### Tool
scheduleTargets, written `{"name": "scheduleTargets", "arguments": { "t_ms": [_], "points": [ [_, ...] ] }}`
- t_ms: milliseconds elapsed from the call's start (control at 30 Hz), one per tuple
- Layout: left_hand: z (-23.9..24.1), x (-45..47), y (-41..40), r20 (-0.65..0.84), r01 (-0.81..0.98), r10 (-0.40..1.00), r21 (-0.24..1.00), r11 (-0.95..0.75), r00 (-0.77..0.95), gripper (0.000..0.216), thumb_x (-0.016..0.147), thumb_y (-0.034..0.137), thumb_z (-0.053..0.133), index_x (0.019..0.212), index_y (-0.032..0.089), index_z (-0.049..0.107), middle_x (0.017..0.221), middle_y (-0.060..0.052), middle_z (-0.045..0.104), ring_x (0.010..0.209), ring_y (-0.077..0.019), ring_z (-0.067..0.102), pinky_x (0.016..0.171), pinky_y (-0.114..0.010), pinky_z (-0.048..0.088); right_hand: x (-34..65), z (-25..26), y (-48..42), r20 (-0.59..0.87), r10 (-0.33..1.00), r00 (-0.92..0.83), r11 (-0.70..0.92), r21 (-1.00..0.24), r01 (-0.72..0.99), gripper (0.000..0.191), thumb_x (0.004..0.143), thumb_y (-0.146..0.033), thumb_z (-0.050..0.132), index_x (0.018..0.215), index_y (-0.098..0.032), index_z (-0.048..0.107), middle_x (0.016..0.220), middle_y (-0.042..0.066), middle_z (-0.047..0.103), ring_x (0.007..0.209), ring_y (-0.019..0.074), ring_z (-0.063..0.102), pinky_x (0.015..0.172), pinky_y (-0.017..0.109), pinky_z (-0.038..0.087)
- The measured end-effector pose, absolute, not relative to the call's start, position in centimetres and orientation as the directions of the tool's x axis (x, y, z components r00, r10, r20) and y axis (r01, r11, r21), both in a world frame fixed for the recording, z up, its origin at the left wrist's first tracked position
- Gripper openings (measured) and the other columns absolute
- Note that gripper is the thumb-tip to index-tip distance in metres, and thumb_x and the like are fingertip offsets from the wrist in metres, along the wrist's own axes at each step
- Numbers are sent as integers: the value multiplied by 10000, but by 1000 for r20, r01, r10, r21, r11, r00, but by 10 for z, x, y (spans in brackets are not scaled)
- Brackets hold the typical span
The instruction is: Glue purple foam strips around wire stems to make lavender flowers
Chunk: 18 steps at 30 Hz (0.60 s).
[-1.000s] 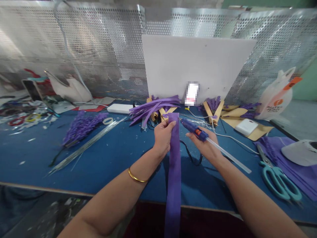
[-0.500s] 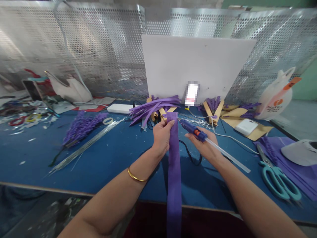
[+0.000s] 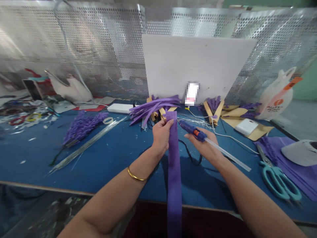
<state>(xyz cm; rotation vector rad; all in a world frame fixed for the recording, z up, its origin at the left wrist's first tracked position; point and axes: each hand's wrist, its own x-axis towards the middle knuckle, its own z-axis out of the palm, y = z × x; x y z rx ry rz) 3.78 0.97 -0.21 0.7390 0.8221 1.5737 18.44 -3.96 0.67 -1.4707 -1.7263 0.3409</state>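
Ribbon (image 3: 174, 168): wide purple strip running lengthwise through the middle of the view, its top end raised above the table (image 3: 106, 168), its lower end dropping past the near edge.
Left hand (image 3: 160, 136): closed in a pinch on the ribbon just below its top end, thumb across the front, fingers mostly hidden; a gold bangle (image 3: 135, 175) circles the wrist.
Right hand (image 3: 207, 148): curled around a blue hot glue gun (image 3: 192, 129), its grip partly hidden from view.
Nozzle: aimed up and leftward at the ribbon's right edge near the top; whether it touches cannot be told.
Glue stick (image 3: 228, 154): translucent, jutting well out of the gun's rear.
Left side: artificial lavender bunch (image 3: 81, 127) beside a bundle of thin wires (image 3: 91, 142), with a tape roll (image 3: 108, 120) near both.
Back: narrow purple strips (image 3: 156, 107) heaped before an upright white board (image 3: 193, 62).
Right side: teal-handled scissors (image 3: 281, 183) beside folded purple cloth (image 3: 297, 173); white power bank (image 3: 246, 127) on brown paper (image 3: 263, 131).
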Motion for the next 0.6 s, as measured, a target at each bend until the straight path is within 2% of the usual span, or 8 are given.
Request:
{"name": "scheduleTargets", "arguments": {
  "t_ms": [600],
  "points": [
    [-5, 36, 16, 21, -542, 982, 831, -122, -190, 145, 613, 220, 731, 721, 133, 687, 618, 2, 650, 542, -88, 563, 578, -219, 460, 184, 9, -41, 437, 897, -66, 332, -567, 754, 450, 765, -594, 563, 573, -205, 446, 537, -34, 460, 519, 111, 382, 511, 246, 279]
  ]
}}
